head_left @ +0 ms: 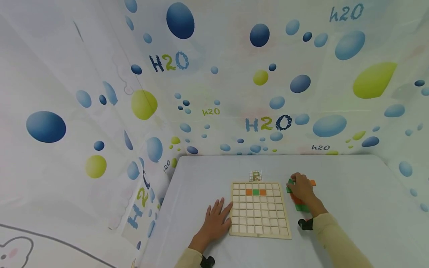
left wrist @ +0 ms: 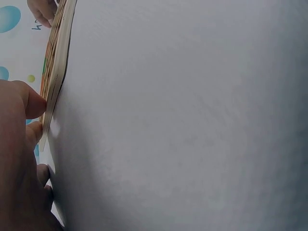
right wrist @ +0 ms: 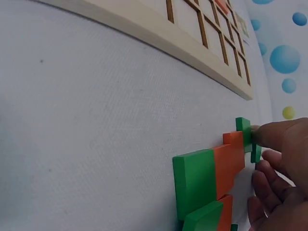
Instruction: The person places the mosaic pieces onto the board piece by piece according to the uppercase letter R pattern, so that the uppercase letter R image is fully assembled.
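A wooden grid board (head_left: 256, 235) lies on the table. Two orange tiles (head_left: 249, 192) with a green tile (head_left: 256, 192) between them sit in its second row from the far end. My left hand (head_left: 216, 222) rests at the board's left edge, fingers extended; in the left wrist view fingertips (left wrist: 36, 106) touch its side. To the right of the board my right hand (head_left: 301, 188) reaches over a group of green and orange tiles (head_left: 302, 207). There it pinches a green tile (right wrist: 244, 134) at the far end of the group, its other fingers curled below.
A small pattern card (head_left: 255, 176) with a brownish figure on a grid lies just beyond the board's far edge. One orange tile (head_left: 313, 183) shows past the right hand. Behind the white table (head_left: 201, 167) hangs a curtain (head_left: 231, 89) printed with bubbles.
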The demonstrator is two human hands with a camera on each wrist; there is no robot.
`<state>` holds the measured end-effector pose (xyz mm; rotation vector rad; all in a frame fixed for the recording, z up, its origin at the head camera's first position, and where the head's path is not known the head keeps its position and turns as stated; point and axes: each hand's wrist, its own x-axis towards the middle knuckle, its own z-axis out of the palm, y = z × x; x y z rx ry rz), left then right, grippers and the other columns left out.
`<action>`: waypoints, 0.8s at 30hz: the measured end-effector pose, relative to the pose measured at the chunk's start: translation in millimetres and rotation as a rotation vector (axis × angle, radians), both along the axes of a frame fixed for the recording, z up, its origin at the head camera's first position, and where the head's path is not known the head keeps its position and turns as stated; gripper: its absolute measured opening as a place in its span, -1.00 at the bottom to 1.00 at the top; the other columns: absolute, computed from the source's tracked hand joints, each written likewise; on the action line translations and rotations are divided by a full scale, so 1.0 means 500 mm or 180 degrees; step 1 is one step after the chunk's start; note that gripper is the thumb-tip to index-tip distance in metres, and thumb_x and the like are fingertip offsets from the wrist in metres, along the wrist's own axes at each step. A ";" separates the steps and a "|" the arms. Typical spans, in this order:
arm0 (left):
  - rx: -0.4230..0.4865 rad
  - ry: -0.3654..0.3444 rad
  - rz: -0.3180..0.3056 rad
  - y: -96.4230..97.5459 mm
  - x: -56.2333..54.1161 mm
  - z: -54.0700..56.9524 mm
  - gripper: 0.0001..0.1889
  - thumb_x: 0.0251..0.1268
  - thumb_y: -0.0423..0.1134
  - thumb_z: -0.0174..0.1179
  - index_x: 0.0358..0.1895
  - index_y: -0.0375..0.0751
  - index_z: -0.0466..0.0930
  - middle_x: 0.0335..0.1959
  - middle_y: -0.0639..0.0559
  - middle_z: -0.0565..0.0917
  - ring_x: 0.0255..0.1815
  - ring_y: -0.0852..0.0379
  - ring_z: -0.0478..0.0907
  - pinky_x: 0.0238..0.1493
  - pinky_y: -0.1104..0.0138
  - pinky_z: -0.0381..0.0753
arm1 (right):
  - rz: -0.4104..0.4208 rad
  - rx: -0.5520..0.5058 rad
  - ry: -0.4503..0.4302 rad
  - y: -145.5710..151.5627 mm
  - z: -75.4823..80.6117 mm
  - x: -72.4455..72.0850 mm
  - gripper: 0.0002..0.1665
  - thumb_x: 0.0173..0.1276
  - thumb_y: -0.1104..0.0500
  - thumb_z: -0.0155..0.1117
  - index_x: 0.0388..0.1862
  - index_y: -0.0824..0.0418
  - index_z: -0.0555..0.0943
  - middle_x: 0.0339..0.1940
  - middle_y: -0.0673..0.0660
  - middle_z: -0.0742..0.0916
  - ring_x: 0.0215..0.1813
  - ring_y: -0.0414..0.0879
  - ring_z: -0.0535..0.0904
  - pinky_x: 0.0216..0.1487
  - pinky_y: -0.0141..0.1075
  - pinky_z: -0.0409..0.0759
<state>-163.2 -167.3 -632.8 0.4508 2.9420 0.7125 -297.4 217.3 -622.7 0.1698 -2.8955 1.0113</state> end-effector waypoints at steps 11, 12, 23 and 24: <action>0.0144 0.0240 -0.0047 -0.003 0.004 -0.014 -0.41 0.62 -0.04 -0.08 0.65 0.07 0.29 0.67 -0.31 0.22 0.67 -0.43 0.09 0.49 -0.44 0.01 | 0.0219 -0.0158 -0.0213 0.006 0.012 0.000 -0.59 0.49 0.25 0.33 0.14 0.55 0.56 0.03 0.54 0.65 0.08 0.42 0.60 0.11 0.26 0.57; 0.0141 0.0239 -0.0035 -0.004 0.004 -0.016 -0.41 0.62 -0.04 -0.08 0.65 0.08 0.29 0.67 -0.30 0.22 0.67 -0.42 0.09 0.50 -0.43 0.00 | 0.0245 -0.0172 -0.0218 0.007 0.011 0.000 -0.60 0.49 0.27 0.32 0.14 0.55 0.56 0.02 0.54 0.65 0.08 0.42 0.59 0.11 0.26 0.57; 0.0075 0.0111 -0.0038 -0.012 0.004 -0.009 -0.41 0.60 -0.05 -0.07 0.64 0.05 0.32 0.68 -0.28 0.21 0.68 -0.39 0.09 0.52 -0.42 0.00 | 0.0177 -0.0070 -0.0161 0.000 0.003 0.002 -0.66 0.50 0.31 0.25 0.11 0.54 0.57 -0.04 0.48 0.63 0.04 0.37 0.56 0.11 0.25 0.53; 0.0066 0.0118 -0.0036 -0.013 0.003 -0.011 -0.40 0.60 -0.04 -0.06 0.64 0.07 0.31 0.68 -0.27 0.21 0.69 -0.38 0.08 0.52 -0.42 0.00 | 0.0167 -0.0066 -0.0161 -0.002 0.003 0.003 -0.65 0.50 0.30 0.26 0.12 0.55 0.56 -0.04 0.48 0.63 0.03 0.37 0.56 0.10 0.25 0.53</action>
